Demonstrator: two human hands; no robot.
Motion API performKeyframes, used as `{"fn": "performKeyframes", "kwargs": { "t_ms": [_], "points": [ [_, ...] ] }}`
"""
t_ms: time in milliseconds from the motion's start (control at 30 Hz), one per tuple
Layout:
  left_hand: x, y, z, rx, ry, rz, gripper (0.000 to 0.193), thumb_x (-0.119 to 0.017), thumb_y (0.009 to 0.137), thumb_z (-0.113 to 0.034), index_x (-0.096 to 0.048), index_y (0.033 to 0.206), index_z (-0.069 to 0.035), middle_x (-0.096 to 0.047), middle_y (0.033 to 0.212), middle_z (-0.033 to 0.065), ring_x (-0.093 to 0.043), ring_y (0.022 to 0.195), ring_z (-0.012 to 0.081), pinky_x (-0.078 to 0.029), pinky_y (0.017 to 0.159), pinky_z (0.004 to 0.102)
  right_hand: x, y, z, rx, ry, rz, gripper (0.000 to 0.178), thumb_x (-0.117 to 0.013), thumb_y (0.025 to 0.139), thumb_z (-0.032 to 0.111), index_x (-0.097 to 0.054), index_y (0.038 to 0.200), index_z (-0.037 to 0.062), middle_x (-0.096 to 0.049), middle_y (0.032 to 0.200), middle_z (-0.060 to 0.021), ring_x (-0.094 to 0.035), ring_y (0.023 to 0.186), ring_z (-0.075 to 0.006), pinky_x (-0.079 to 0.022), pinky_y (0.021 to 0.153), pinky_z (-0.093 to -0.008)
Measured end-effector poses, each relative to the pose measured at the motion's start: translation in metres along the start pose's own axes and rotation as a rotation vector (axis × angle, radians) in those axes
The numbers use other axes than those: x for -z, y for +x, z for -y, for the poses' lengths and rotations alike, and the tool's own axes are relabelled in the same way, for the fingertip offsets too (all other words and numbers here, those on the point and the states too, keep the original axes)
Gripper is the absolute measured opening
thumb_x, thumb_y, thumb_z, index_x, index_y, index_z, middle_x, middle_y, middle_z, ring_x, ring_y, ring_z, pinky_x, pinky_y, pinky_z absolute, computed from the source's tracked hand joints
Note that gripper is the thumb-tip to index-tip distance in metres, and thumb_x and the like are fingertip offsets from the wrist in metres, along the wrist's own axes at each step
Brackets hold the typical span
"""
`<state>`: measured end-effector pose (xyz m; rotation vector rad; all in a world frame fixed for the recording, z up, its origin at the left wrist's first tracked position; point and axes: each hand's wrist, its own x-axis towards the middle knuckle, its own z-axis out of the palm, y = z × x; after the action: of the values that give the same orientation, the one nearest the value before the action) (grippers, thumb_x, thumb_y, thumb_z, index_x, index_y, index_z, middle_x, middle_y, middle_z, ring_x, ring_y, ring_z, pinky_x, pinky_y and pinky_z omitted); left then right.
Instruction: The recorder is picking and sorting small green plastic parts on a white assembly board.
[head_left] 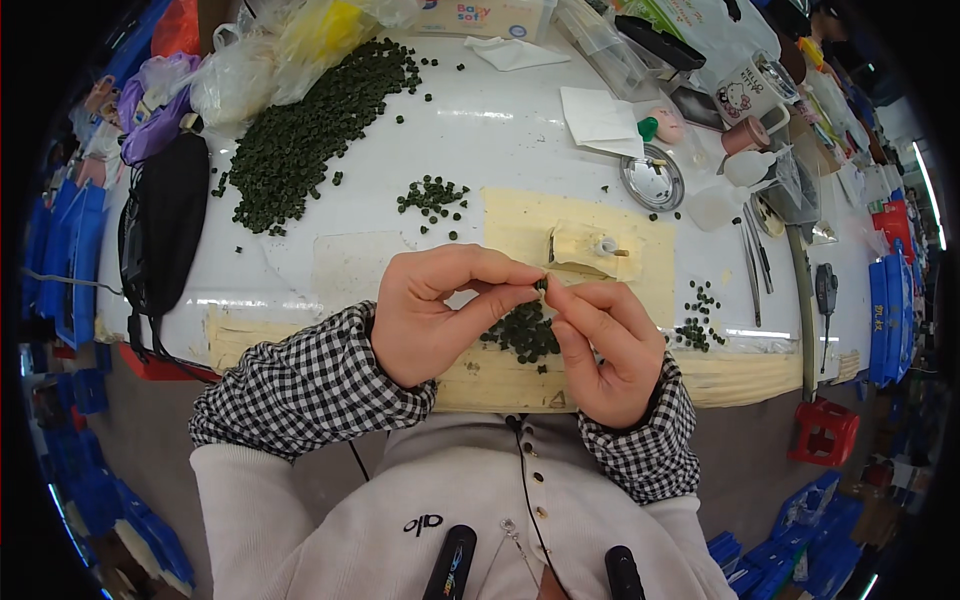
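My left hand (440, 305) and my right hand (608, 345) meet over the near edge of the table. Between the fingertips of the left is a small dark green piece (541, 285), pinched by thumb and forefinger. The right fingertips press against the same piece from the other side. Just below them lies a small heap of similar dark green pieces (525, 335), partly hidden by my hands. Beyond my fingers, a yellowish taped block (590, 250) with a small white round fitting sits on a pale yellow sheet (510, 215).
A large pile of dark green pieces (310, 130) covers the far left, with a smaller cluster (435, 198) nearer. More pieces (700, 320) lie at right. A round metal dish (652, 180), tweezers (750, 265), a mug (748, 92) and a black pouch (165, 235) stand around.
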<state>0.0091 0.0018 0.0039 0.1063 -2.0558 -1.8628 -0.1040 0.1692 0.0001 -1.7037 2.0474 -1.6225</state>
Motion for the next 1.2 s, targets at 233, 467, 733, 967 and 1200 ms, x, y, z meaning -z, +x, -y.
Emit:
{"fn": "performKeyframes", "kwargs": {
  "t_ms": [233,467,733,967,1200],
  "points": [
    [-0.002,-0.001,0.001,0.066,-0.069,-0.052,0.019,-0.062,0.086,0.008,-0.065,0.105,0.006,-0.068,0.101,0.0139,-0.065,0.096,0.0168,-0.052,0.088,0.0284,-0.002,0.001,0.000,0.021,-0.003,0.013,0.038,-0.066,0.080,-0.007,-0.063,0.118,-0.0031,-0.060,0.091,-0.0119,-0.059,0.070,-0.0188,-0.048,0.060,-0.0249],
    [-0.001,-0.004,-0.001,0.041,0.037,-0.039,0.023,-0.061,0.087,0.007,-0.064,0.110,0.005,-0.069,0.101,0.0134,-0.065,0.094,0.0161,-0.052,0.087,0.0274,-0.004,0.002,0.001,0.026,-0.043,0.015,0.040,-0.065,0.080,-0.008,-0.062,0.119,-0.0045,-0.061,0.092,-0.0128,-0.061,0.073,-0.0206,-0.051,0.063,-0.0263],
    [-0.007,-0.005,0.004,-0.072,0.044,-0.045,0.030,-0.063,0.087,0.003,-0.062,0.117,0.003,-0.068,0.104,0.0163,-0.066,0.093,0.0164,-0.052,0.081,0.0259,-0.004,0.002,0.002,-0.006,-0.074,0.004,0.040,-0.066,0.080,-0.008,-0.061,0.119,-0.0049,-0.062,0.095,-0.0142,-0.063,0.078,-0.0231,-0.052,0.067,-0.0275],
    [-0.009,-0.009,0.006,-0.108,0.100,-0.034,0.041,-0.061,0.084,0.007,-0.057,0.125,0.003,-0.066,0.109,0.0178,-0.065,0.098,0.0192,-0.051,0.085,0.0281,-0.005,0.004,0.001,-0.026,-0.090,0.017,0.041,-0.066,0.079,-0.010,-0.062,0.119,-0.0043,-0.062,0.096,-0.0137,-0.064,0.079,-0.0236,-0.053,0.069,-0.0282],
    [-0.010,-0.013,0.005,-0.017,-0.027,-0.029,0.044,-0.059,0.084,0.008,-0.054,0.128,0.005,-0.065,0.112,0.0198,-0.065,0.100,0.0202,-0.051,0.088,0.0281,-0.007,0.005,-0.012,0.135,-0.226,0.043,0.050,-0.066,0.069,-0.010,-0.062,0.118,-0.0056,-0.060,0.094,-0.0124,-0.061,0.074,-0.0249,-0.051,0.064,-0.0314]
  ]
}}
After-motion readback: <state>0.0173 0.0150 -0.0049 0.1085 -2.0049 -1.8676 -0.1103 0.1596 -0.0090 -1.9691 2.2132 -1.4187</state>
